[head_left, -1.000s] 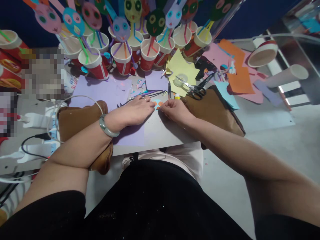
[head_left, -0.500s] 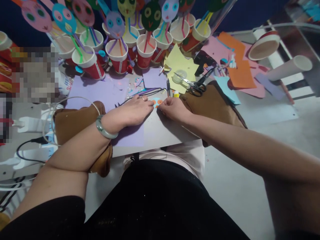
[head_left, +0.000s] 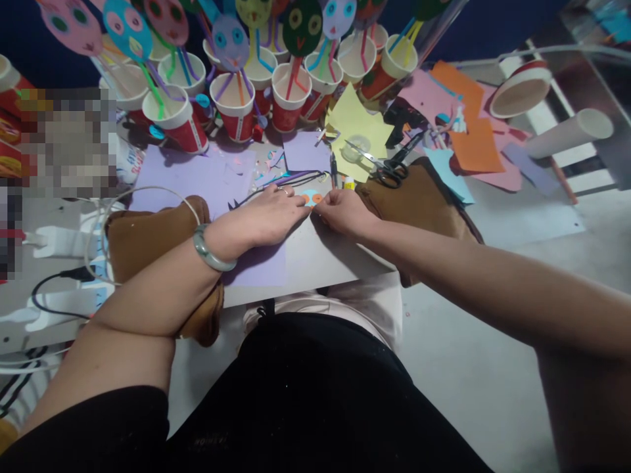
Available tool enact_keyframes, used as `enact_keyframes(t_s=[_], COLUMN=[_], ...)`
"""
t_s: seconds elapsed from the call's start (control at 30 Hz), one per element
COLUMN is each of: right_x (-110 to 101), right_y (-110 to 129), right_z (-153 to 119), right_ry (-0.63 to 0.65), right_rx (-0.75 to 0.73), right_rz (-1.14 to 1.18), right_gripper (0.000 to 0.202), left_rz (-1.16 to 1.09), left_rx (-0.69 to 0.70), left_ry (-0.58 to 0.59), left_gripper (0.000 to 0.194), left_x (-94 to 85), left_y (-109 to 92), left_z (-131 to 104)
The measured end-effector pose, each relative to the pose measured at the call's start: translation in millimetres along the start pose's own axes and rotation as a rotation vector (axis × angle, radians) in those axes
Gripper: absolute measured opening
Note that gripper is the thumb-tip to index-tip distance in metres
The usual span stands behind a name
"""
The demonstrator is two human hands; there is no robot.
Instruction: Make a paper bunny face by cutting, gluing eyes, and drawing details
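A small light-blue paper face (head_left: 310,194) with orange ring eyes lies on the white board (head_left: 315,253) between my hands. From the left, my left hand (head_left: 276,215) holds its edge down with bent fingers kept close together; a ring and a bangle are on that arm. At the face's lower right edge, my right hand (head_left: 344,211) is closed in a pinch. A bit of orange shows by those fingertips, but whatever they pinch is hidden. A glue stick (head_left: 349,183) with a yellow label and a black pen (head_left: 334,167) lie just beyond the right hand.
Red paper cups (head_left: 234,108) with straws and paper faces line the back. Black scissors (head_left: 392,172) and a tape roll (head_left: 355,149) rest on yellow paper (head_left: 352,121). Purple sheets (head_left: 187,174) lie left, orange scraps (head_left: 476,148) right. White cable plugs (head_left: 64,242) sit far left.
Both hands stay at the paper face with hardly any movement. The right fingertips sit slightly lower along its edge, and more of the blue face shows. The whole view has shifted a little.
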State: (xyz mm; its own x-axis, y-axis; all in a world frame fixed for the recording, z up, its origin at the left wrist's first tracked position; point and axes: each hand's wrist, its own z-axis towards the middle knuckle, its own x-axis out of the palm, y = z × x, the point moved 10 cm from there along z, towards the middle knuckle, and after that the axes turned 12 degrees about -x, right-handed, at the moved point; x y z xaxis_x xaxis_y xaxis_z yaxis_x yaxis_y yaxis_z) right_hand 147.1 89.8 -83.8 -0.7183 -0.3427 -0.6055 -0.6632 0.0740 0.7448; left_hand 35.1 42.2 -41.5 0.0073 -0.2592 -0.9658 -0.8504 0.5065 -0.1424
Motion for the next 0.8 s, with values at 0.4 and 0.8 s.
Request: enact_keyframes(t_s=[0.4,0.8], right_x=[0.9,-4.6], right_y=[4.0,11.8], right_z=[0.9,-48.4], right_ry=[0.091,-0.071], right_rx=[-0.041,-0.761], right_rz=[-0.022,-0.646], right_gripper=[0.032,0.031], left_rz=[0.06,0.032], left_rx=[-0.018,-0.026], left_ry=[-0.016,-0.014], left_gripper=[0.043,0.04], left_x=[-0.9,2.1], left_y=[-5.3,-1.6], left_z=[-1.6,-3.2])
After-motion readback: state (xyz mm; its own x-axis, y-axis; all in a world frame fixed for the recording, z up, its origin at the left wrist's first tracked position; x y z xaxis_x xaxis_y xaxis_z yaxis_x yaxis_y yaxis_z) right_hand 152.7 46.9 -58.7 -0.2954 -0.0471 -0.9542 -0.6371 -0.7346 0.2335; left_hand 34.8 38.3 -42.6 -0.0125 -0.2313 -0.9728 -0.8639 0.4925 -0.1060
